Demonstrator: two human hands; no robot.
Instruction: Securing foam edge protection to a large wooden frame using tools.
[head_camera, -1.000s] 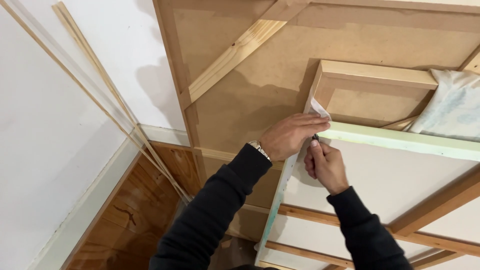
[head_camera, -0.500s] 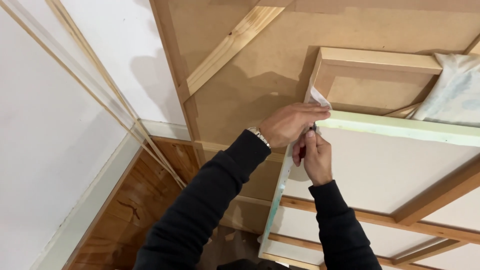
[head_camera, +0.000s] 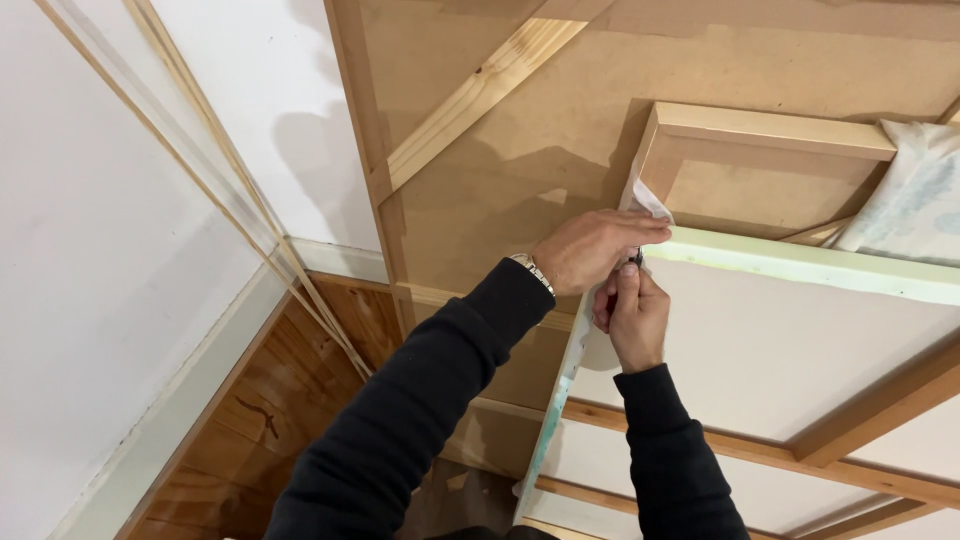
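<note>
Wall (head_camera: 90, 300): white, on the left, with thin wood strips (head_camera: 215, 180) leaning against it.
Board (head_camera: 520, 150): large brown panel with a wood frame and a diagonal brace, standing behind the hands.
Canvas (head_camera: 780, 340): white stretched cloth on a wood frame, its greenish top edge running right from the hands; its upper left corner lies right under the fingers.
Floor (head_camera: 250, 420): reddish wood planks, lower left.
Left hand (head_camera: 592, 250): laid over the canvas corner, fingers together and flat, pointing right — a watch on the wrist.
Right hand (head_camera: 630, 315): just below the left, touching it, fingers curled and pinched on something small and dark at the corner; I cannot tell what.
Cloth flap (head_camera: 652, 203): white, sticking up just above the left fingertips.
</note>
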